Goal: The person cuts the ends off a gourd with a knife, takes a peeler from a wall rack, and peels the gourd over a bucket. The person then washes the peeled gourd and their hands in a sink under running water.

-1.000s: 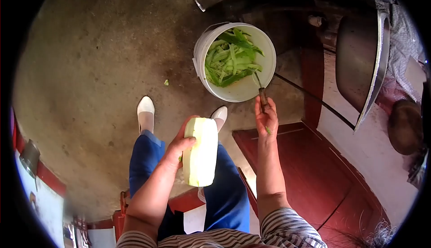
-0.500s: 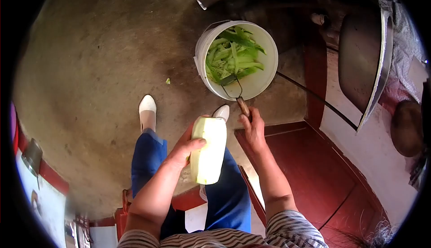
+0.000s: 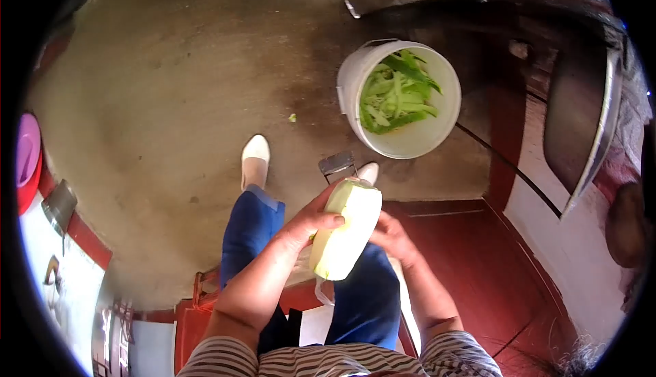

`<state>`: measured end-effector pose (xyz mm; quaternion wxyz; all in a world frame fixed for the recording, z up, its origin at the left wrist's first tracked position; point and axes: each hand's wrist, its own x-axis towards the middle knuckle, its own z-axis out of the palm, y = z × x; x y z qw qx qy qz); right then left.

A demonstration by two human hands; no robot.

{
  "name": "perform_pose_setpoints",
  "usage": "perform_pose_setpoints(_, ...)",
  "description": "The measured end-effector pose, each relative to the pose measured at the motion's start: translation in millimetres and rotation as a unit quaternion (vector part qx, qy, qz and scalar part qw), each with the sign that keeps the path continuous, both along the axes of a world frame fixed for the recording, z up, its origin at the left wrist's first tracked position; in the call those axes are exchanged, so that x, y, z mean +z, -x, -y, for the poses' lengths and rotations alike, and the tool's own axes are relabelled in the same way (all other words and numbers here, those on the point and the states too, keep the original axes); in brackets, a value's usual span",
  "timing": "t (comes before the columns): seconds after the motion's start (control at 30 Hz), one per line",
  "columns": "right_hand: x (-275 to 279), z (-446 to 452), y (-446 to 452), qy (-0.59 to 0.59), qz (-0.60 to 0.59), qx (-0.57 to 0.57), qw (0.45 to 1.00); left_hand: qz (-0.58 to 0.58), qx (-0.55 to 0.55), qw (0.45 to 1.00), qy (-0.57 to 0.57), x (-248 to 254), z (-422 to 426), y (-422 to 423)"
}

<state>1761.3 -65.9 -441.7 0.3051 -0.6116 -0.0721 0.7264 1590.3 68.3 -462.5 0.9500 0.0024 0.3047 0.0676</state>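
My left hand (image 3: 311, 223) is closed round a long, pale peeled gourd (image 3: 348, 230), with the thumb across its front. The gourd is tilted, its top leaning right. Beside the gourd's right side is my right hand (image 3: 393, 237), its fingers curled and partly hidden behind it. Past the gourd's upper end shows the metal head of a peeler (image 3: 337, 164). The peeler's handle is hidden behind the gourd, where my right hand seems to grip it. A white bucket (image 3: 441, 121) on the floor beyond holds green peelings (image 3: 398, 97).
A dark red wooden surface (image 3: 458, 261) lies to my right, near a white wall. A large metal pan (image 3: 581, 124) leans at the far right. Pink and red basins (image 3: 27, 151) stand at the left edge. One green scrap (image 3: 292, 117) lies on the concrete floor.
My right hand has drawn the peeler back from the bucket's rim to behind the gourd. The gourd has tilted to the right in my left hand. The view has shifted left.
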Motion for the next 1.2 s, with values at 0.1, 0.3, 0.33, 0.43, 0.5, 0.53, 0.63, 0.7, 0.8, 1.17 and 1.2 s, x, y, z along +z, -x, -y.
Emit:
perform_pose_setpoints(0.1, -75.5, -0.8, -0.6, 0.043, 0.013, -0.007, 0.999, -0.047, 0.030, 0.998, -0.011, -12.6, 5.1, 31.6)
perform_pose_setpoints(0.3, -253.9, -102.0, 87.9, -0.188, 0.430, 0.272, 0.840, -0.125, 0.130, 0.984, 0.010, -30.9, 7.0, 77.1)
perform_pose_setpoints(0.33, -277.7, -116.9, 98.2, -0.169, 0.456, 0.297, 0.822, -0.127, 0.124, 0.984, 0.012, -33.7, 9.4, 80.9)
perform_pose_setpoints(0.43, -335.0, -135.3, 117.4, -0.143, 0.502, 0.392, 0.758, -0.139, 0.141, 0.980, -0.003, -35.4, 8.0, 90.1)
perform_pose_setpoints(0.5, -351.8, -134.2, 121.8, -0.134, 0.523, 0.463, 0.703, -0.152, 0.139, 0.979, -0.001, -27.1, -2.1, 89.0)
perform_pose_setpoints(0.53, -350.0, -130.8, 123.7, -0.161, 0.523, 0.486, 0.681, -0.168, 0.137, 0.976, 0.002, -23.6, -4.1, 87.8)
perform_pose_setpoints(0.63, -329.0, -129.2, 121.0, -0.190, 0.509, 0.484, 0.686, -0.176, 0.155, 0.972, 0.003, -29.0, 1.9, 89.1)
perform_pose_setpoints(0.7, -289.9, -128.2, 118.2, -0.218, 0.484, 0.404, 0.745, -0.190, 0.155, 0.969, 0.011, -28.2, 2.6, 89.6)
perform_pose_setpoints(0.8, -163.9, -143.7, 80.8, -0.307, 0.431, 0.226, 0.818, -0.182, 0.164, 0.969, 0.019, -21.0, -4.1, 79.6)
perform_pose_setpoints(1.17, 38.9, -66.9, -45.7, -0.130, 0.369, 0.252, 0.885, -0.099, 0.147, 0.983, 0.053, 73.9, -4.5, 22.6)
perform_pose_setpoints(1.2, 49.0, -41.4, -47.8, -0.176, 0.259, 0.275, 0.909, -0.063, 0.160, 0.983, 0.066, 91.6, -0.4, 13.6)
